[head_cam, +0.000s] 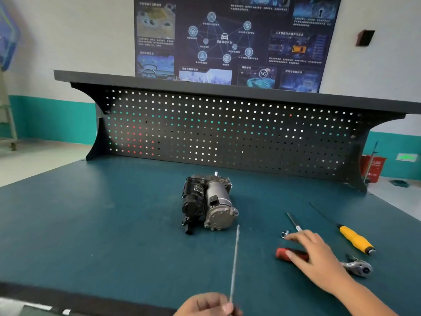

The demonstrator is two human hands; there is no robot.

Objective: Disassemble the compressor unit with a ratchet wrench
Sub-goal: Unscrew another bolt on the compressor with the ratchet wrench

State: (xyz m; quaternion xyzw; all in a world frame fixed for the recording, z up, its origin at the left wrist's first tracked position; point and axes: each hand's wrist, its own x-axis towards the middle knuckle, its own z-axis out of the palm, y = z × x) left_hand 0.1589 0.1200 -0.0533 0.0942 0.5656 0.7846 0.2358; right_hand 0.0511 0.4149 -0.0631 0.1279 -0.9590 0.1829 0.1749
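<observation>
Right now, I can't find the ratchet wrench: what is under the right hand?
The ratchet wrench lies under the right hand: its red grip sticks out by the thumb, its metal head past the wrist. The hand covers the middle of the handle.

Teal mat (114, 213), grey-black compressor (208, 201), red-handled ratchet wrench (288, 254), yellow-handled screwdriver (355, 239)

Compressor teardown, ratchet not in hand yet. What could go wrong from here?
1. The compressor lies loose on the mat with no clamp in view, so wrench torque may roll it.
2. The left hand pinches a long thin rod, which leaves no free hand to steady the unit.
3. The right hand, reaching over the ratchet wrench, might knock the small metal piece away.
</observation>
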